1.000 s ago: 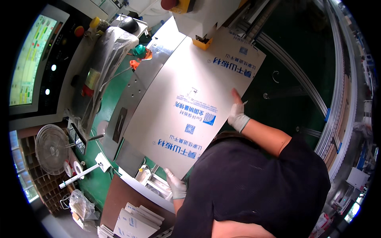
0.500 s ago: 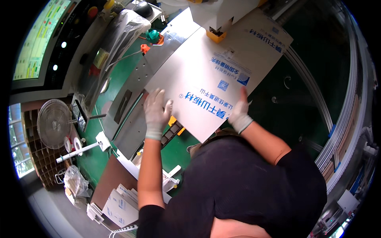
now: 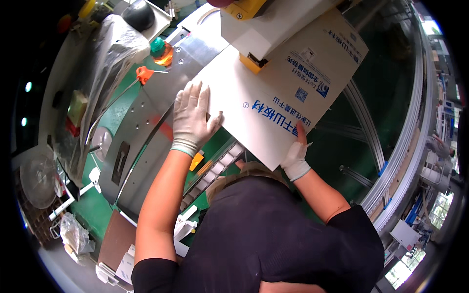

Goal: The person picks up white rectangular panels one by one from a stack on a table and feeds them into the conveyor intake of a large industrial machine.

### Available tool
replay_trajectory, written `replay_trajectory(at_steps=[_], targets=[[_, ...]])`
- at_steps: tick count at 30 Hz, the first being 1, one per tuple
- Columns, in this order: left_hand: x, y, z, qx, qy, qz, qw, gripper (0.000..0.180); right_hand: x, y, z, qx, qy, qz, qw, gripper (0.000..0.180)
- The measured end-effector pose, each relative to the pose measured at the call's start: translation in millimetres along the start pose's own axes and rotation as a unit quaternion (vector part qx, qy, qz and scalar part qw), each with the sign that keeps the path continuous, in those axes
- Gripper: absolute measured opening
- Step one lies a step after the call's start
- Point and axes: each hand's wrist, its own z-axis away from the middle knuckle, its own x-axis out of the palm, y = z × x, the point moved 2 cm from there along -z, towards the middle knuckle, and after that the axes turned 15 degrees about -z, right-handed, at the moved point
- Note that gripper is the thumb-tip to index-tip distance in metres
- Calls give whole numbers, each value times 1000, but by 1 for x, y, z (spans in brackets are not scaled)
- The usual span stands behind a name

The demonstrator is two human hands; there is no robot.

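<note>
A large white panel [image 3: 254,112] with blue print lies tilted across the machine table [image 3: 161,117], its near corner pointing toward my body. Gloved in white, my left hand [image 3: 193,117] rests at the panel's left edge with its fingers stretched out and the thumb apart. On the right edge, near that corner, my right hand [image 3: 297,154] holds the panel with the thumb on top; its other fingers are hidden underneath. Beyond my hands, the machine head [image 3: 268,29], white with a yellow foot, stands over the panel's far part.
To the left are an orange nozzle [image 3: 144,74] on a hose, a bottle [image 3: 161,52] with a green cap and a plastic-covered console [image 3: 105,73]. A metal roller track [image 3: 215,171] runs below the panel. Curved metal rails [image 3: 408,146] stand at the right.
The view has turned and shifted to the right. My left hand now lies flatter at the panel's left edge, fingers more extended. My right hand stays on the right edge.
</note>
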Motion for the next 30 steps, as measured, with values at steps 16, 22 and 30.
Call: replay_trajectory(at_steps=[16, 22, 30], targets=[[2, 10, -13, 48, 70, 46, 995, 52, 7, -139, -101, -61, -178, -57, 980, 69], [30, -24, 5, -3, 92, 12, 996, 38, -6, 43, -33, 164, -3, 81, 983, 15], [34, -53, 177, -92, 117, 214, 965, 28, -45, 147, 68, 382, 31, 129, 915, 26]])
